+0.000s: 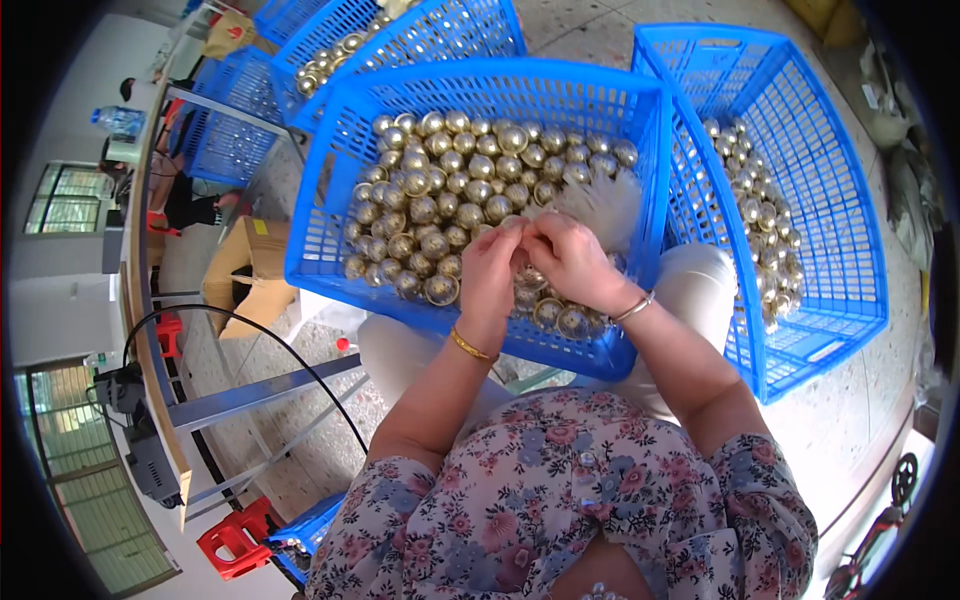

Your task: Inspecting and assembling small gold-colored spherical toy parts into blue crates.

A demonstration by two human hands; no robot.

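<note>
The main blue basket stands directly in front of the person, with its near edge at the knees. Gold metallic balls fill it in a loose heap, spread from the left wall to the right wall. Several show open, cup-like rims.

Both hands operate above the near half of the basket, right of its centre. The left hand is closed to a pinch, fingers bent, tips directed toward the right hand. The right hand is likewise curled, thumb and fingers drawn together. The fingertips meet or nearly meet; what, if anything, is gripped between them cannot be determined.

A pale, fan-shaped bundle lies on the balls toward the right wall, just beyond the right hand. Contact between the two cannot be confirmed.

A second blue basket stands alongside the right wall and holds similar balls. A third blue basket stands behind the far edge. A cardboard carton is positioned off the left wall.
</note>
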